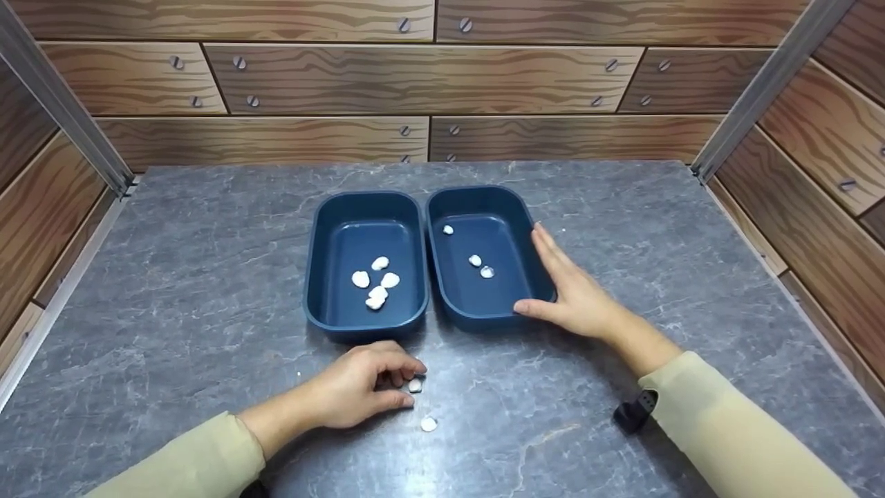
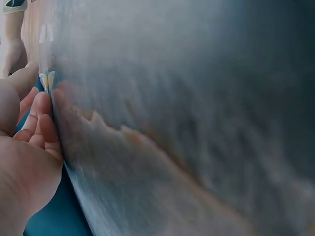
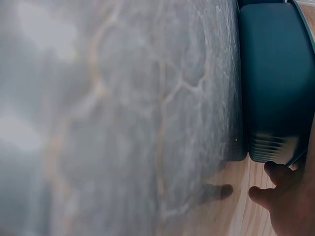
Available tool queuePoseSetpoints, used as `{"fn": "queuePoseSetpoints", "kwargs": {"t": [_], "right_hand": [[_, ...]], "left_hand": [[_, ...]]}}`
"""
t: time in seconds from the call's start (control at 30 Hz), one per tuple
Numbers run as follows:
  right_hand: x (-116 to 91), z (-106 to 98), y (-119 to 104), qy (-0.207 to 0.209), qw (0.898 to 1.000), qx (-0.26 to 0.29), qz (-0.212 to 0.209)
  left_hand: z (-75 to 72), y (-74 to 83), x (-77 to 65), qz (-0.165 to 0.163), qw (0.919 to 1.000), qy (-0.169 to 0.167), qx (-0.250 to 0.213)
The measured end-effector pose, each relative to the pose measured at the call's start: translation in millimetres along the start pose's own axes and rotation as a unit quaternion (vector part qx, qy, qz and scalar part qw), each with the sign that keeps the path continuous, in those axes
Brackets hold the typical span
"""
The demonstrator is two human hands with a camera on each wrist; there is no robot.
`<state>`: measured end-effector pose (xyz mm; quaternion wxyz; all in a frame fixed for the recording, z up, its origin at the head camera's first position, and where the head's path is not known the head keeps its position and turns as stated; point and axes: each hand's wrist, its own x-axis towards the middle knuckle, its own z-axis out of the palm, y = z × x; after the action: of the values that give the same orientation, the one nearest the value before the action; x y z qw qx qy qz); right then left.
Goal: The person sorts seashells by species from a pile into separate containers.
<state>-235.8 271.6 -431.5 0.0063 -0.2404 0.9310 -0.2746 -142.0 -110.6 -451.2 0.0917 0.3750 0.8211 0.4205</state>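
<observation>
Just in front of the left blue bin, my left hand lies low at the tabletop. Between its thumb and curved fingers sits a small white shell; a gap shows beside it in the head view. In the left wrist view that shell stands by the fingertips. A second shell lies nearer to me on the table. My right hand rests against the right blue bin, fingers straight along its right side and thumb at the near rim.
Several white shells lie in the left bin, and three smaller pieces are in the right one. Both bins stand side by side on a grey marbled table. Wood-patterned panels enclose the back and sides.
</observation>
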Motion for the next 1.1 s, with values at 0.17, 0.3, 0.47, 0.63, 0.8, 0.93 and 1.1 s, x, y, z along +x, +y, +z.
{"fn": "queuePoseSetpoints", "kwargs": {"t": [0.17, 0.3, 0.47, 0.63, 0.8, 0.93, 1.1], "right_hand": [[-0.5, -0.4, 0.5, 0.004, 1.000, 0.005, -0.004], [-0.7, -0.8, 0.3, 0.007, 1.000, 0.009, -0.009], [-0.4, -0.3, 0.8, 0.006, 1.000, 0.008, -0.010], [-0.1, 0.2, 1.3, 0.006, 1.000, 0.006, -0.010], [0.0, 0.0, 1.3, 0.007, 1.000, 0.004, -0.012], [-0.1, 0.5, 1.6, 0.004, 1.000, 0.003, -0.007], [0.1, 0.9, 1.4, 0.003, 1.000, 0.003, -0.004]], "left_hand": [[2.4, -1.8, 2.1, 0.005, 0.9999, 0.007, 0.008], [3.8, -1.7, 2.7, -0.001, 0.9999, 0.010, 0.009], [4.4, -1.2, 2.1, -0.003, 0.9998, 0.011, 0.018], [5.0, -1.8, 2.0, -0.003, 0.9996, 0.013, 0.024], [5.3, -2.8, 2.5, 0.001, 0.9996, 0.016, 0.025], [5.4, -3.7, 2.9, 0.002, 0.9997, 0.015, 0.022], [5.1, -3.1, 2.8, 0.001, 0.9996, 0.014, 0.023]]}}
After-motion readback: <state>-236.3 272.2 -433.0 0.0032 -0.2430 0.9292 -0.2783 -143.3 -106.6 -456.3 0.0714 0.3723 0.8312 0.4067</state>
